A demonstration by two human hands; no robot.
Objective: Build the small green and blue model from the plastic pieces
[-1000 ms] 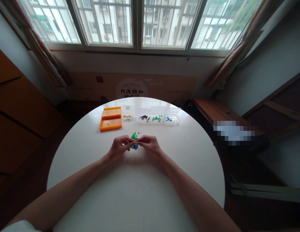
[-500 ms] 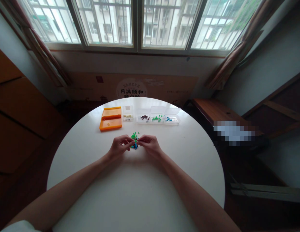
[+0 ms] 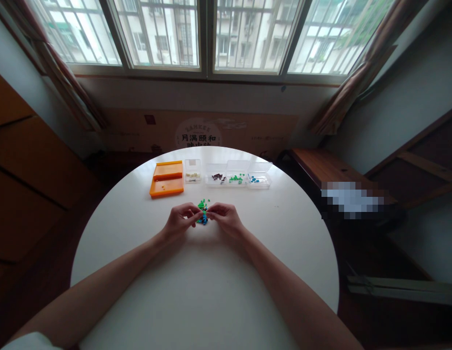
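Close together over the white round table (image 3: 218, 291), my left hand (image 3: 180, 218) and my right hand (image 3: 226, 217) meet fingertip to fingertip. Both are pinched around a small green piece (image 3: 204, 212), whose shape is too small to make out. Beneath and around the fingertips lies a pile of tiny green, blue and dark pieces (image 3: 203, 221), partly hidden by my hands. A few loose green pieces (image 3: 201, 204) lie just beyond the fingers.
An orange two-part tray (image 3: 168, 178) holds a few small bits. Right of it stands a clear box (image 3: 192, 177) with pale pieces. Further right, clear open boxes hold dark pieces (image 3: 217, 178), green pieces (image 3: 236, 179) and blue pieces (image 3: 253, 179). A wooden bench (image 3: 321, 167) stands beyond the table's right edge.
My right fingertips have shifted very slightly. Otherwise both hands and the pieces stay where they were.
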